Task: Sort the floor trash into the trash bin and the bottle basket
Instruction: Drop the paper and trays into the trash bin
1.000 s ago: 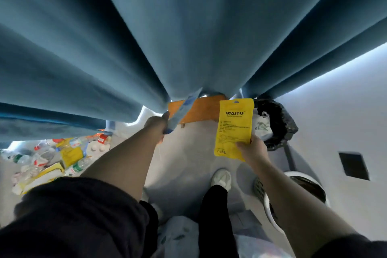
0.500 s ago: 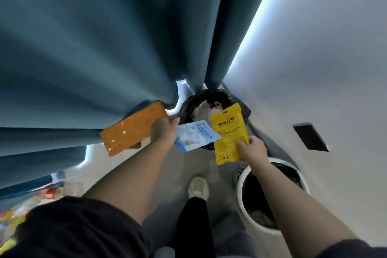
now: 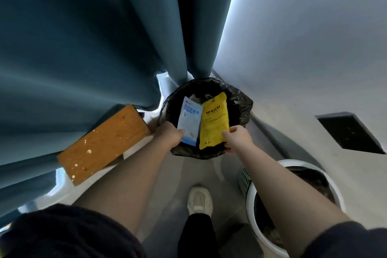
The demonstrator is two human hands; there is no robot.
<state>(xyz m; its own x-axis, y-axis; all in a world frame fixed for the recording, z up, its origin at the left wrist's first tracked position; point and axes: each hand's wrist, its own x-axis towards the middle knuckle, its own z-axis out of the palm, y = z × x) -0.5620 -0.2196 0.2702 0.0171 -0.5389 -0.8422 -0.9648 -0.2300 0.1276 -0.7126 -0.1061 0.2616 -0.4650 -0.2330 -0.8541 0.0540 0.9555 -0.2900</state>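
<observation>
The trash bin (image 3: 244, 101), lined with a black bag, stands on the floor in the corner between the curtain and the wall. My left hand (image 3: 168, 137) pinches a blue and white packet (image 3: 189, 120) by its lower edge, directly over the bin's opening. Beside it, my right hand (image 3: 237, 138) pinches a yellow packet (image 3: 213, 121) by its bottom right corner, also above the opening. Some crumpled trash shows inside the bin behind the packets. The white bottle basket (image 3: 251, 201) with a slotted wall stands at the lower right under my right forearm.
An orange wooden board (image 3: 104, 143) lies left of the bin, at the foot of the blue curtain (image 3: 83, 48). A grey wall with a dark rectangular opening (image 3: 349, 132) rises on the right. My shoe (image 3: 199, 200) stands on the grey floor before the bin.
The view has turned right and closed in on the bin. Both hands have brought their packets forward from in front of the bin to over its opening.
</observation>
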